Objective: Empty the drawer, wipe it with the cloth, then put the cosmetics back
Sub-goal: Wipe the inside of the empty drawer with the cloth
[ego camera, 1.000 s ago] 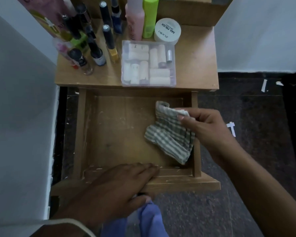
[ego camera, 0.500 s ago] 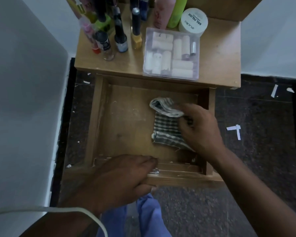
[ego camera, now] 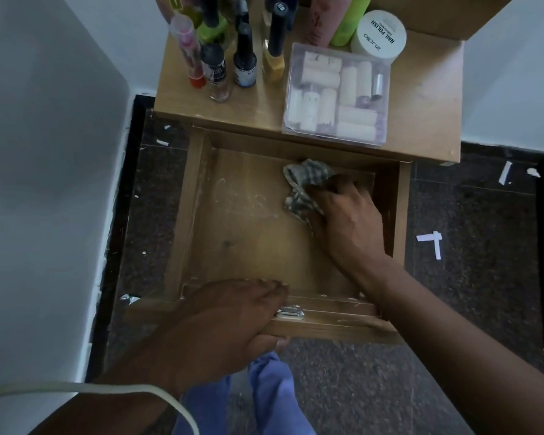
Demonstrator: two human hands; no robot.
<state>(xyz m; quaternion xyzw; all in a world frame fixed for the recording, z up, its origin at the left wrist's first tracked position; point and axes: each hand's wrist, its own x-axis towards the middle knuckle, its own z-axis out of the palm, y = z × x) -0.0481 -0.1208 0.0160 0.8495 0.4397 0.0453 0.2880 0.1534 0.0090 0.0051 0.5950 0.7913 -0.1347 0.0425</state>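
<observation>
Wiping in hand: right hand (ego camera: 346,221) presses the bunched checked cloth (ego camera: 305,186) into the far right corner of the emptied drawer (ego camera: 189,215); left hand (ego camera: 230,321) grips its front edge. Next, likely: sweep left across the pale smears. Cosmetics (ego camera: 242,58) stand on the tabletop (ego camera: 421,98).

Drawer (ego camera: 198,196) floor free at left/centre; right hand (ego camera: 347,221) w/ cloth (ego camera: 308,177) blocking far-right corner.

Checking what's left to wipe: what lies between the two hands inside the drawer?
Head view: only bare drawer floor between the left hand and right hand.
</observation>
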